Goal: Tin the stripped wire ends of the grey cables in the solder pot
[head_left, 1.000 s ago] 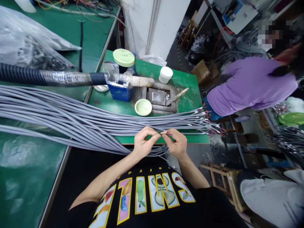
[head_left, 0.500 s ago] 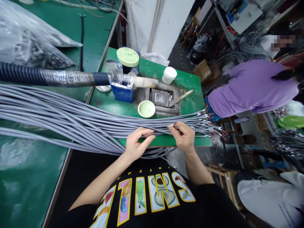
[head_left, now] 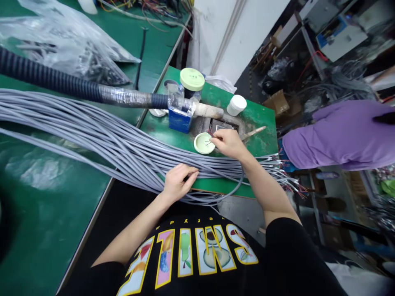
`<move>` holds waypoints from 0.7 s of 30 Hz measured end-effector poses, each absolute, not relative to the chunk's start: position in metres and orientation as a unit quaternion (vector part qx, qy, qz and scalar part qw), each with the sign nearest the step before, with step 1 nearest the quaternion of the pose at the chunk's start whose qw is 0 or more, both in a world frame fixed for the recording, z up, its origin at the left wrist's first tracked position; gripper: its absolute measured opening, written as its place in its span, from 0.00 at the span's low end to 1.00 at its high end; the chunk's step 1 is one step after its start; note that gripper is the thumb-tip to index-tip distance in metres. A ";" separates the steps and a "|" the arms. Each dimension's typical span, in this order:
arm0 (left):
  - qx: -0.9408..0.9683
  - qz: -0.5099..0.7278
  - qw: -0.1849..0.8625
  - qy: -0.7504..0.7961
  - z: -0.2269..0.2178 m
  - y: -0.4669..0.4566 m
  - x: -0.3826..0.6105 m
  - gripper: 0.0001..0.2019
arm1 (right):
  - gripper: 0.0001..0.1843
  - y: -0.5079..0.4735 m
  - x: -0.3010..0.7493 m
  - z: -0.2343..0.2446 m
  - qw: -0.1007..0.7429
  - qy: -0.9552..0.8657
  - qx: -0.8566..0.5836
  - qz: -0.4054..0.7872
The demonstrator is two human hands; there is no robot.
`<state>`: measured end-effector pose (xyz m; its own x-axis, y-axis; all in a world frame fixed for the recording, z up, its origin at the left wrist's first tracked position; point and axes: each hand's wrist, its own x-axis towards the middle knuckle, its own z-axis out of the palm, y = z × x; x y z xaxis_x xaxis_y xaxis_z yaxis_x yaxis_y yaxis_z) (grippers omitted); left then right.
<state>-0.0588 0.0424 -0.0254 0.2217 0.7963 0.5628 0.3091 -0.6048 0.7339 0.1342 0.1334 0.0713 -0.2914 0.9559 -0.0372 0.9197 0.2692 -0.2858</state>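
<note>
My right hand (head_left: 228, 143) pinches the end of a grey cable (head_left: 238, 187), whose thin stripped wires (head_left: 210, 137) poke out past the fingertips. Those wires hang over a small pale green dish (head_left: 202, 144), their tips at or just above what is in it. From the wrist the cable curves down past the table edge. My left hand (head_left: 180, 181) is on the near side of a thick bundle of grey cables (head_left: 145, 152), thumb and forefinger closed on a cable there; the fingertips are partly hidden. White-tagged ends with bare coloured wires (head_left: 288, 179) fan out at the bundle's right.
Behind the dish is a solder pot (head_left: 216, 123), partly covered by my hand, with a scraper (head_left: 254, 132) across its side. A ribbed hose (head_left: 123, 97), blue box (head_left: 180, 120), white tub (head_left: 236, 105) and lidded jar (head_left: 192, 79) stand around. A person in purple (head_left: 339, 135) is at right.
My right hand has moved from the bundle up and left to the dish, carrying the cable end. My left thumb and forefinger have closed together. The view has shifted slightly.
</note>
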 end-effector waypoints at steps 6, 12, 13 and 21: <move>0.735 0.514 0.241 0.370 -0.025 0.043 -0.060 0.03 | 0.14 0.145 0.111 0.061 -0.079 -0.811 -0.575 0.071; 0.733 0.514 0.249 0.370 -0.026 0.043 -0.061 0.03 | 0.17 0.146 0.105 0.058 -0.144 -0.803 -0.577 0.039; 0.733 0.514 0.249 0.369 -0.026 0.043 -0.061 0.04 | 0.17 0.146 0.105 0.057 -0.147 -0.803 -0.577 0.036; 0.727 0.521 0.254 0.368 -0.027 0.043 -0.061 0.03 | 0.15 0.144 0.111 0.064 -0.115 -0.804 -0.582 0.038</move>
<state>-0.0613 0.0430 -0.0271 0.1859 0.7996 0.5710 0.2712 -0.6003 0.7524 0.1106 0.1438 0.0639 -0.2951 0.9276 -0.2292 0.9449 0.3188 0.0738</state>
